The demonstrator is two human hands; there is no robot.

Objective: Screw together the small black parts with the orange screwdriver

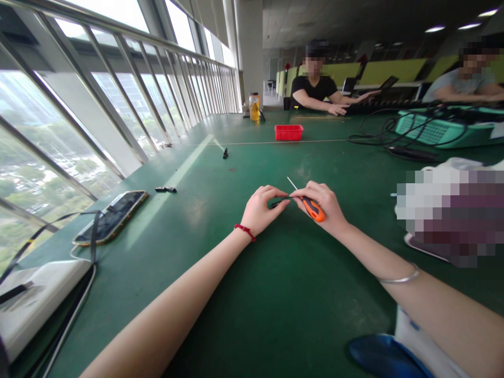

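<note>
Above the middle of the green table (pixel 244 294), both of my hands meet. My left hand (pixel 260 211) pinches a small, thin black part (pixel 279 202) between thumb and fingers; its exact kind is too small to make out. Tucked in my right hand (pixel 326 206) is a screwdriver (pixel 314 209) with an orange and black handle, its thin metal shaft pointing up and away to the left. The fingertips of that hand also touch the right end of the black part. Two more small black pieces (pixel 166 189) (pixel 225 154) lie on the table, left and farther back.
At left are a phone (pixel 112 218), a white box (pixel 43 299) with cables, and a metal railing. A red tray (pixel 289 134) and a jar (pixel 254 108) stand farther back. A teal basket (pixel 429 130) with cables is at right. Two people sit across the table.
</note>
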